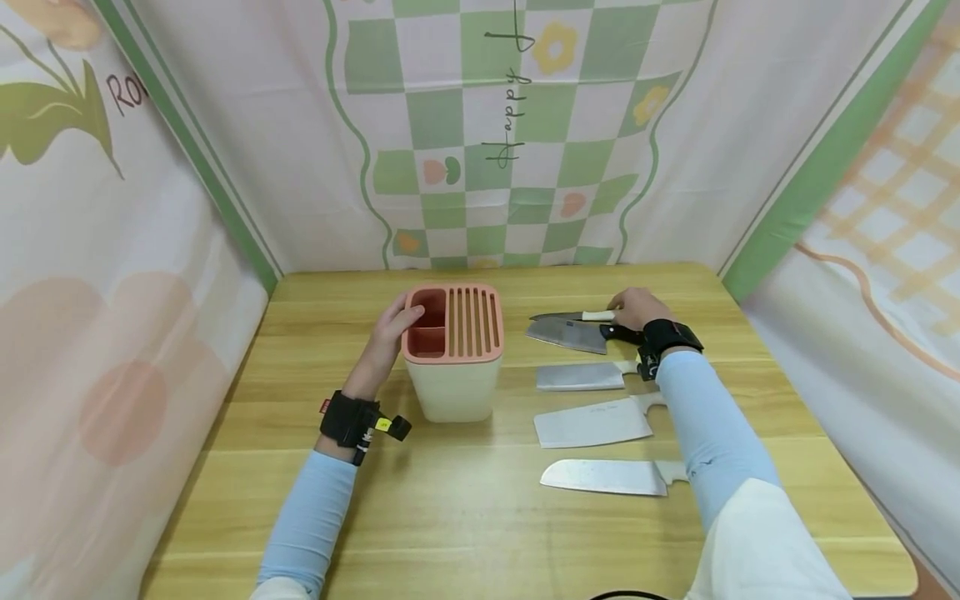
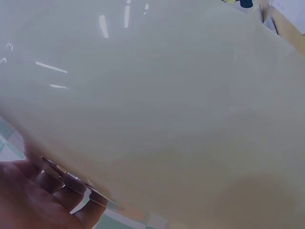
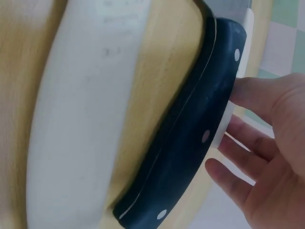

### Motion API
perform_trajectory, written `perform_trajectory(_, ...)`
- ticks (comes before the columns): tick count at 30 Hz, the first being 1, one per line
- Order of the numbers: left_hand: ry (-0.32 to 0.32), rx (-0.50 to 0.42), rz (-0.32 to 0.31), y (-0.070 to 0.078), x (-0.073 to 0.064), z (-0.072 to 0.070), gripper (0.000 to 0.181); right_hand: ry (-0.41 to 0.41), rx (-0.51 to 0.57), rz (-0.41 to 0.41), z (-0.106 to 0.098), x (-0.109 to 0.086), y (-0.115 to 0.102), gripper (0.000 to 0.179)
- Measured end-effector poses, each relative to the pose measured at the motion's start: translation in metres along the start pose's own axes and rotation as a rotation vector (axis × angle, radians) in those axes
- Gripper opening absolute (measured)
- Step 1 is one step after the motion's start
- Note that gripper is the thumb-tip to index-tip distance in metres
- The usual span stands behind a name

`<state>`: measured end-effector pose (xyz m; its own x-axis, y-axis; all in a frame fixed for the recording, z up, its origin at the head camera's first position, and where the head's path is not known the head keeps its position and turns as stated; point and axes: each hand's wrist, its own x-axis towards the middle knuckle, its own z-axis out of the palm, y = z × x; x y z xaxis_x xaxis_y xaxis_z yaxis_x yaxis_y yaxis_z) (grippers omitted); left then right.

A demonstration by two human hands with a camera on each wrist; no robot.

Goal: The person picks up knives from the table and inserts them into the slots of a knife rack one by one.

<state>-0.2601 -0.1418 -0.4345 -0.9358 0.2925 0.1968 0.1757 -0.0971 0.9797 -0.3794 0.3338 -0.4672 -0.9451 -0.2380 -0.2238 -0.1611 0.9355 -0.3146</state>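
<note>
Cloth sleeve [image 1: 772, 546], slatted holder [image 1: 456, 392] (rounded corners), right fingers [image 3: 252, 141] at slim knife [image 1: 594, 316]

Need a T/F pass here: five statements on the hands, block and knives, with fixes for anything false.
1. The left hand grips the rim of the cream knife block with a slotted pink lid. True.
2. The broad metal knife with a black handle stands in the block. False: it lies on the light wooden table.
3. The right hand is at the narrow metal knife with a white handle. True.
4. In the head view, the lid's slots are on its left half. False: they are on the right.
5. The pale-handled metal knife nearest the person points its blade left in the head view. True.
</note>
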Motion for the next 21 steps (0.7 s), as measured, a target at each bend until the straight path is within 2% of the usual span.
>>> perform_trajectory(11, 0.059, -0.032, 0.068, -0.005, -0.002, 0.01, 0.053, 0.015, 0.029, -0.015, 0.004, 0.004, 0.006, 0.037)
perform_trajectory(18, 0.05, -0.064, 0.107, -0.007, -0.001, 0.015, 0.055, 0.109, 0.057, -0.077, -0.002, -0.003, 0.006, 0.025)
perform_trajectory(21, 0.051, -0.05, 0.112, -0.009, 0.0, 0.016, 0.056, 0.092, 0.055, -0.081, -0.004, -0.006, 0.009, 0.026)
